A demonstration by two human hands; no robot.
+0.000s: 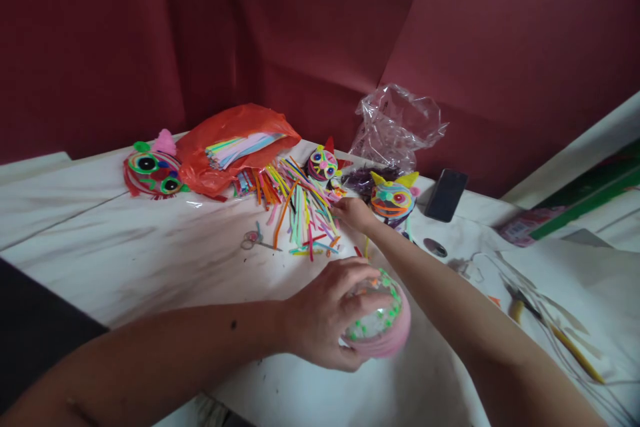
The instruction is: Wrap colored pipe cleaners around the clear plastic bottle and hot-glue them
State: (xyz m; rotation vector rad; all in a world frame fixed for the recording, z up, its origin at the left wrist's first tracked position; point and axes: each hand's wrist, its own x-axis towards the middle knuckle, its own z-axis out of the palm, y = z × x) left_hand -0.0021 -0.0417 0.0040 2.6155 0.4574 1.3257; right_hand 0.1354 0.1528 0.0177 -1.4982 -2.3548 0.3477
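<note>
My left hand (330,320) is wrapped around a clear ball (370,327) near the front of the table. Pink fuzzy material covers the ball's lower side, and small green bits and an orange one dot its clear part. Farther back, my right hand (354,215) reaches to the right edge of a pile of colored pipe cleaners (300,203). Its fingers are curled together; whatever they hold, if anything, is too small to make out. Just right of that hand stands a decorated ball with yellow ears (393,200). Behind the pile is a smaller decorated ball with a red horn (323,165).
At the left sits a big-eyed decorated ball (150,170) beside a red plastic bag (215,147) with more pipe cleaners. Scissors (255,240) lie before the pile. Rightward are a clear plastic bag (395,123), a phone (447,195), a round dark disc (435,247) and yellow-handled pliers (550,327).
</note>
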